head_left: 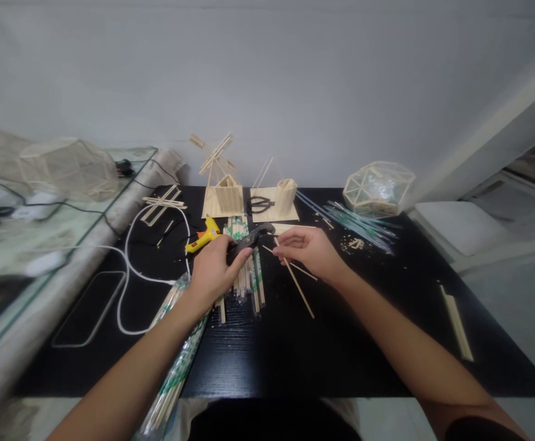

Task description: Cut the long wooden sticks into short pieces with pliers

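Observation:
My left hand [215, 264] is closed around a dark pliers-like tool [257, 235], its curved head pointing right. The tool's exact kind is blurred. My right hand [312, 250] pinches a thin wooden stick [300, 289] that slants down over the black table. A second thin stick [305, 272] crosses it under the fingers; whether it is gripped or lies on the table I cannot tell. Beneath the tool lie bagged wooden sticks [259, 283] in green-printed wrappers. Just left of the tool is a yellow glue gun [203, 236].
At the back stand a stick windmill model [229, 197] and a round stick tower [286, 195], with black scissors [261, 204] between them. A geometric stick frame [378, 187] sits back right. A phone [89, 309] and white cable [127, 257] lie left; wood strips [456, 324] lie right.

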The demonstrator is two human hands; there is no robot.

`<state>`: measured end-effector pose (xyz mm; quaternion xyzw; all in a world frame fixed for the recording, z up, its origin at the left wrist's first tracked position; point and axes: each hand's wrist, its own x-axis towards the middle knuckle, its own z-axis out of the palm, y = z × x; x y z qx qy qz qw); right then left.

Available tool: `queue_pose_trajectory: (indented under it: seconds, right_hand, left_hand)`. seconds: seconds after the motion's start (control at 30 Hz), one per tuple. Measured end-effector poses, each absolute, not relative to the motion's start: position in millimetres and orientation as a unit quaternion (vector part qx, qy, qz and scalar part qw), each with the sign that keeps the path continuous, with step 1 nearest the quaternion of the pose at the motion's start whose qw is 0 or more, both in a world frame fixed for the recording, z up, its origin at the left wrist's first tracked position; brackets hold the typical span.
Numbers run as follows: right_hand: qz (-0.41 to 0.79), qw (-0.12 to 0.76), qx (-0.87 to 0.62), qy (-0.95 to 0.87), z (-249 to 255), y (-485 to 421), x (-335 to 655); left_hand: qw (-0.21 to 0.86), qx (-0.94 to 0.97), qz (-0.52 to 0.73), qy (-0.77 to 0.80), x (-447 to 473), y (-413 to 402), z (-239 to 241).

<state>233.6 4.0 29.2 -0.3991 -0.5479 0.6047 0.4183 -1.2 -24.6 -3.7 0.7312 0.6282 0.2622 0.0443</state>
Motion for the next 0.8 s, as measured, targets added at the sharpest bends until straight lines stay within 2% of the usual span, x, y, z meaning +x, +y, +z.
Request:
queue_pose_trajectory:
  seconds: [0.8]
  right_hand:
    - [0.642, 0.404, -0.369, -0.537, 19.9, -0.4, 227.6]
  left_hand:
    - [-0.005, 0.773, 0.229, 0.591, 5.0, -30.6, -4.1]
